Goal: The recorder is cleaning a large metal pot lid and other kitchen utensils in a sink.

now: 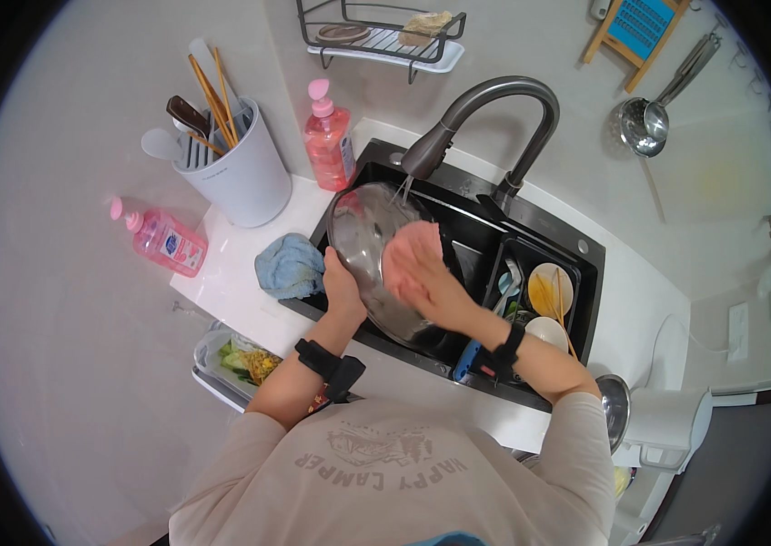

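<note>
A large round stainless-steel pan or basin [365, 235] is tilted over the left part of a black double sink [385, 351]. My left hand [344, 290] grips its left rim. My right hand [426, 283] presses a pink cloth [419, 239] against its metal surface. Water runs from the dark pull-out faucet [487, 102] onto the upper edge of the metal piece. A folded blue cloth [290, 266] lies at the sink's left edge, close to my left hand.
Bowls [551, 290], chopsticks and utensils fill the right basin. Pink pump bottles [332, 147] and a white utensil holder [242, 181] stand at the left. A bin with food scraps [242, 362] hangs below the counter. A wire rack [385, 44] and ladles [641, 126] are on the wall.
</note>
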The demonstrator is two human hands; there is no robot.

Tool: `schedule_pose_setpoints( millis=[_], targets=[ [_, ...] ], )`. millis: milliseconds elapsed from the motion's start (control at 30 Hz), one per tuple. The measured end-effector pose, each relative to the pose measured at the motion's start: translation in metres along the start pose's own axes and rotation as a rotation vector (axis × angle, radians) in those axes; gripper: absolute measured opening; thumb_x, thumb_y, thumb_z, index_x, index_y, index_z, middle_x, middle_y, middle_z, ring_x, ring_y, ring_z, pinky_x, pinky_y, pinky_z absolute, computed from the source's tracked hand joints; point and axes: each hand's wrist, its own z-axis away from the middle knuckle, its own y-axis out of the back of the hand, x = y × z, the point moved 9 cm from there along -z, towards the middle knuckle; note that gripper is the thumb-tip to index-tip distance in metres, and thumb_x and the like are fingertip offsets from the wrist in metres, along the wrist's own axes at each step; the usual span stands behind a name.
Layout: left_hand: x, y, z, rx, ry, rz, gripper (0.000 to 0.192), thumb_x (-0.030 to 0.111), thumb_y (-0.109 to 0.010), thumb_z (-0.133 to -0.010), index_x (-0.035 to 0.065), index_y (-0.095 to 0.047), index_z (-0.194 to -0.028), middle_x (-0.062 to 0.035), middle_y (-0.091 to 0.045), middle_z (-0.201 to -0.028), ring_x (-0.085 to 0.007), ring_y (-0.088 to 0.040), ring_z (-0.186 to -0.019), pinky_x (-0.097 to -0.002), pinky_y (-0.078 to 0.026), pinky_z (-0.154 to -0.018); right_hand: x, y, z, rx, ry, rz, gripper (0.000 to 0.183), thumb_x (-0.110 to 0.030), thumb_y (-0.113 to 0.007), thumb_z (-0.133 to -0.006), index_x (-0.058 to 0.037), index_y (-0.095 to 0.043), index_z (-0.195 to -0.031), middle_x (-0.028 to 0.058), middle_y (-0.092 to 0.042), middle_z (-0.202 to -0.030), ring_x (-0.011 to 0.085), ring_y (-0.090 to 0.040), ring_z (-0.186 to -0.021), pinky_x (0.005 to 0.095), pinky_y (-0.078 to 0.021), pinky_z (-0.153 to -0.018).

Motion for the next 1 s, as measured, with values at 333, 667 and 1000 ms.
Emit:
schedule_pose_setpoints(
  millis=[333,667,1000],
  targets=[
    [0.008,-0.012,-0.013,-0.243,0.041,0.100,0.049,0.045,-0.035,-0.096,0.0032,-0.054,-0.113,-0.0085,-0.060,-0.105,-0.0211,-0.060,-0.094,-0.0340,-0.050,-0.082,0.053,0.017,0.096,0.167,-0.331,-0.139,0.040,0.013,-0.051,-0.067,-0.0030,-0.059,-0.103,0.0148,-0.056,-0.106,0.0300,-0.058,-0.097,0.0325,-0.0489,-0.080],
    [0.050,0.017,0.012,-0.331,0.114,0.140,0.051,0.043,-0.026,-0.097,0.0069,-0.050,-0.124,-0.0090,-0.055,-0.123,-0.0257,-0.052,-0.113,-0.0423,-0.040,-0.098,0.161,0.034,0.132,0.477,-0.969,-0.856,0.028,-0.001,-0.055,-0.078,-0.0010,-0.055,-0.106,0.0098,-0.062,-0.087,0.0156,-0.062,-0.070,0.0251,-0.0501,-0.060],
    [0.061,0.033,0.008,-0.394,0.075,0.079,0.052,0.041,-0.025,-0.096,0.0074,-0.046,-0.130,-0.0085,-0.051,-0.130,-0.0242,-0.048,-0.118,-0.0382,-0.038,-0.101,0.180,-0.010,0.144,0.093,-0.860,-1.332,0.041,-0.036,-0.037,-0.097,-0.0041,-0.059,-0.084,0.0059,-0.059,-0.066,0.0211,-0.060,-0.058,0.0275,-0.0509,-0.054]
  ],
)
